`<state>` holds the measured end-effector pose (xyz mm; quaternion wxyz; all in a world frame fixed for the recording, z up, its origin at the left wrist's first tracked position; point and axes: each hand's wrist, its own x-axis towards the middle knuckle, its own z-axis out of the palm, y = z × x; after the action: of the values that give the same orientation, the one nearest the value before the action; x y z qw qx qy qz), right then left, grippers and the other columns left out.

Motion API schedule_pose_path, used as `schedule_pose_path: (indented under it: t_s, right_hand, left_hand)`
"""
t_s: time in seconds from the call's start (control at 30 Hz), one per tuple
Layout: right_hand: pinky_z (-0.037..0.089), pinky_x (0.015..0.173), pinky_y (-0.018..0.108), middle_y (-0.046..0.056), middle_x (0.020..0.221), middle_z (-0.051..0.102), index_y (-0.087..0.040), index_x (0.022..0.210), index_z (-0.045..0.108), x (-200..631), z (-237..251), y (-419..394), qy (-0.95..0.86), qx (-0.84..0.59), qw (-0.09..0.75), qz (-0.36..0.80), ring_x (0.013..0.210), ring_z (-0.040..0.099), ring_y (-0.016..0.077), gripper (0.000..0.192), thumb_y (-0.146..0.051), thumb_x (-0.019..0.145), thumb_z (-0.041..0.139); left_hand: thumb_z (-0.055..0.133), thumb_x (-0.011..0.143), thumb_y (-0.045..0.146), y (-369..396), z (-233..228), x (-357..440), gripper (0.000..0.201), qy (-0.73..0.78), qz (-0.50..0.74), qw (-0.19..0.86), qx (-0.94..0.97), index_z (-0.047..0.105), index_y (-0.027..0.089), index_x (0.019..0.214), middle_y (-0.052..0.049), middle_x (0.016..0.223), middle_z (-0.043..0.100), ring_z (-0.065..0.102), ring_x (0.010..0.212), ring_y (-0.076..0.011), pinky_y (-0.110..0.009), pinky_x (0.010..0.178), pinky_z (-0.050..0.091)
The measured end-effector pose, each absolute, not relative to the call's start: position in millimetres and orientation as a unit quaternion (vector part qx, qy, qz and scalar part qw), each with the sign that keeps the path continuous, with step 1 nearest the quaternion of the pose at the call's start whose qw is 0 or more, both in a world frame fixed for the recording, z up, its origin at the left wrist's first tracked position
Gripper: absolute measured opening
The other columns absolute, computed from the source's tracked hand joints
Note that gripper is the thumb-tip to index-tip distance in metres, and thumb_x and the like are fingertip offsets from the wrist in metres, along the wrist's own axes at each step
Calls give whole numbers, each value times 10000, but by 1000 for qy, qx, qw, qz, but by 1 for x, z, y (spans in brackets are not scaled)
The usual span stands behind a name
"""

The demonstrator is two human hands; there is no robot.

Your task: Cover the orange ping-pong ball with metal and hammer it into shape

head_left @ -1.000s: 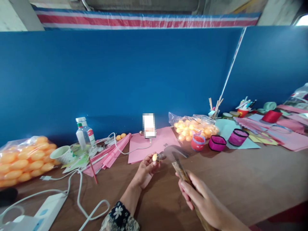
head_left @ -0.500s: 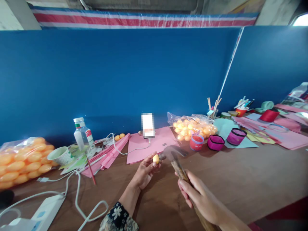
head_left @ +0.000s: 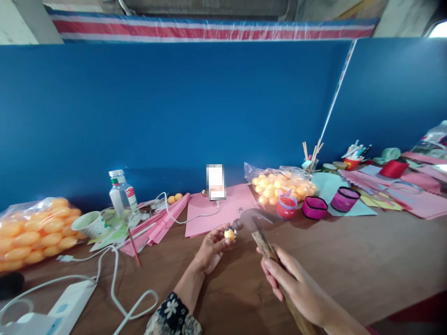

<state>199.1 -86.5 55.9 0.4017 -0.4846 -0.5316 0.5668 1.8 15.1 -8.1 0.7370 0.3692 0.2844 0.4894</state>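
My left hand (head_left: pixel 212 250) pinches a small yellow ball (head_left: pixel 229 234) between thumb and fingers. A dark patch shows on the ball's upper side. In my right hand (head_left: pixel 284 274) is a claw hammer (head_left: pixel 261 244), gripped by its wooden handle. The grey hammer head (head_left: pixel 253 218) is blurred, its face close to the right side of the ball. I cannot tell whether the two touch. Behind the hands lies pink paper (head_left: pixel 202 216) with a small shiny piece (head_left: pixel 240 210) on it.
Bags of orange balls (head_left: pixel 38 228) stand left and at the back. A bottle (head_left: pixel 123 193), a paper cup (head_left: pixel 91 224), white cables and a power strip (head_left: pixel 66 309) occupy the left. Rightward are a red cup (head_left: pixel 287 208), magenta rings (head_left: pixel 314 207) and coloured paper. A blue partition (head_left: pixel 174 107) rises behind.
The yellow ball has turned in my left fingers, so a dark patch now shows on it. The hammer stays beside it, barely shifted. The view has moved slightly.
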Motion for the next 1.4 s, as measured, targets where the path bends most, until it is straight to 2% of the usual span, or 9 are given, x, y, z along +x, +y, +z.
schedule_pose_path:
  t_s: [0.2,0.3,0.47,0.57,0.7,0.87,1.03,1.17,1.4]
  right_hand:
    - [385,462,198,-34,651,428,-177,1024,467,202,59,-87,-548,-485,376,568,517,403,78,319,-443,870,382]
    - [384,456,202,-23,688,437,-178,1089,443,202,59,-87,-533,-488,401,563,525,409,79,355,-450,871,375]
    - [384,463,202,-29,670,431,-181,1062,453,204,57,-88,-535,-488,383,574,525,406,80,331,-443,872,381]
    - [383,473,203,-28,675,435,-180,1011,470,206,58,-88,-536,-491,378,573,531,408,80,303,-436,875,381]
    - [375,460,205,-24,717,437,-198,1070,431,208,60,-89,-528,-491,398,568,533,411,80,317,-442,876,375]
    - [378,473,205,-38,653,426,-177,936,467,209,62,-91,-560,-494,355,563,516,400,74,278,-433,880,374]
    - [379,476,205,-38,682,436,-195,946,438,209,64,-92,-556,-502,360,556,522,404,73,260,-433,886,352]
    - [391,506,216,-47,624,429,-184,812,439,212,63,-93,-585,-520,319,534,513,411,75,258,-425,878,375]
    - [391,514,210,-44,646,434,-198,793,411,211,64,-97,-585,-528,327,521,535,422,77,276,-445,889,337]
  left_hand:
    - [719,610,106,14,-6,3,495,281,481,734,388,593,206,1078,-69,995,658,587,901,-162,-272,824,388]
    - [718,616,122,13,-5,3,518,276,475,739,390,564,210,1102,-79,1036,639,588,892,-162,-276,819,391]
    - [727,596,99,14,-8,3,420,283,468,727,415,593,175,987,-75,962,655,587,830,-134,-224,735,398]
    - [730,585,84,15,-11,4,420,284,466,722,426,605,172,977,-77,980,654,581,870,-148,-231,751,394]
    - [742,565,86,15,-12,5,434,283,475,717,423,623,174,973,-72,984,654,585,872,-160,-253,775,395]
    - [746,543,55,13,-10,6,425,270,459,722,442,640,172,938,-58,924,676,596,827,-148,-247,760,408]
    - [732,569,76,14,-12,7,404,272,464,709,456,639,176,949,-60,964,667,595,827,-153,-247,715,423]
    - [748,541,76,15,-14,7,422,278,459,704,466,646,161,941,-61,912,676,601,810,-162,-261,714,432]
    - [727,575,74,13,-10,8,414,283,454,704,467,628,166,966,-52,899,673,595,765,-135,-252,705,431]
